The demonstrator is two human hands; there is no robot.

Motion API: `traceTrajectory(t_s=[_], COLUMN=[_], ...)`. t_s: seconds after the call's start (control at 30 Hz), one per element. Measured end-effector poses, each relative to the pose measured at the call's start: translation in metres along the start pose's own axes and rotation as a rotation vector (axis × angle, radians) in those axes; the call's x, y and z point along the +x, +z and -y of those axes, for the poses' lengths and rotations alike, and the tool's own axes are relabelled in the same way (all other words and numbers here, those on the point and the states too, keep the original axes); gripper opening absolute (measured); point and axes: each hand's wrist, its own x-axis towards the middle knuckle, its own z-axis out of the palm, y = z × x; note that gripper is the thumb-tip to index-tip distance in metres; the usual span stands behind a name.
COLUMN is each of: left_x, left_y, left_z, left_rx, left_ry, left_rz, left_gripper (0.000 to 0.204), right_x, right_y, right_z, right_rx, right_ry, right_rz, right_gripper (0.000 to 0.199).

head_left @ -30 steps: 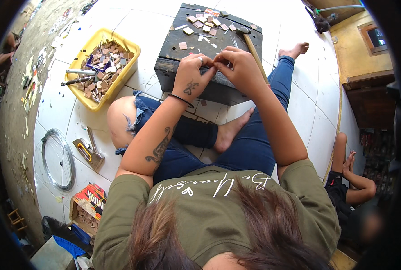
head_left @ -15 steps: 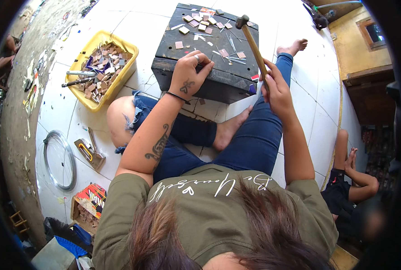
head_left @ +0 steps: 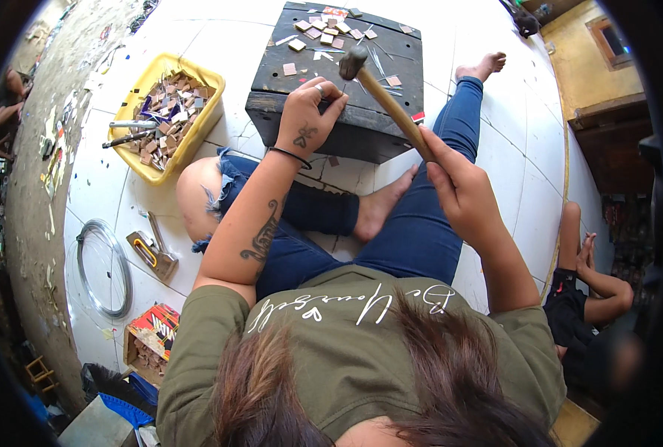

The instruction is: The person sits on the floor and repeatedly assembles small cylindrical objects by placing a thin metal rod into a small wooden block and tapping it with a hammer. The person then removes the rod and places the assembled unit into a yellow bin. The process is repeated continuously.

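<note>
I sit on a white tiled floor with a dark wooden block [head_left: 391,123] in front of my legs. My right hand [head_left: 458,182] grips the wooden handle of a hammer [head_left: 380,89], whose metal head hangs just above the block's top. My left hand [head_left: 307,115] rests on the block's near edge, fingers pinched together on something too small to make out. Several small square tile pieces [head_left: 324,28] and thin slivers lie scattered over the block's far part.
A yellow tub [head_left: 205,112] of tile pieces with tools on top stands at the left. A staple gun [head_left: 151,249], a wire ring [head_left: 102,268] and a small box [head_left: 153,331] lie on the floor. Another person's legs [head_left: 595,272] are at the right.
My right hand left the block, took the hammer by its handle and brought its head down toward the block. My left hand stayed pinched at the block's near edge.
</note>
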Motion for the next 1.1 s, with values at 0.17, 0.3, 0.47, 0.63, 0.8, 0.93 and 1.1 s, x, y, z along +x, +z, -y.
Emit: traceTrajectory(t_s=[0.17,0.3,0.47,0.63,0.8,0.93,1.1], left_x=[-0.002,-0.003,-0.003,-0.004,-0.003,0.0,-0.013], left_y=[0.001,0.003,0.004,0.003,0.003,-0.022,-0.148], left_z=[-0.001,0.001,0.002,0.002,-0.001,0.005,0.046], left_rx=[-0.005,0.002,-0.012,0.018,0.004,0.025,0.544], left_ry=[0.009,0.041,0.042,0.021,0.023,0.019,-0.013], left_rz=[-0.029,-0.057,-0.062,-0.054,-0.076,-0.166,-0.285], left_gripper=[0.012,0.011,0.011,0.011,0.01,0.009,0.013], right_x=[-0.001,0.0,0.003,0.004,0.031,0.079,0.093], right_y=[0.0,0.0,0.003,0.006,0.002,0.029,0.045], right_z=[-0.003,-0.005,-0.009,-0.018,-0.046,-0.089,-0.11], right_rx=[-0.021,-0.002,-0.013,0.01,0.024,-0.486,-0.556], right_ry=[-0.034,-0.032,-0.04,0.01,0.205,0.061,0.168], right_rz=[0.021,-0.017,-0.001,0.023,-0.093,-0.242,-0.206], right_gripper=[0.047,0.047,0.046,0.045,0.046,0.042,0.031])
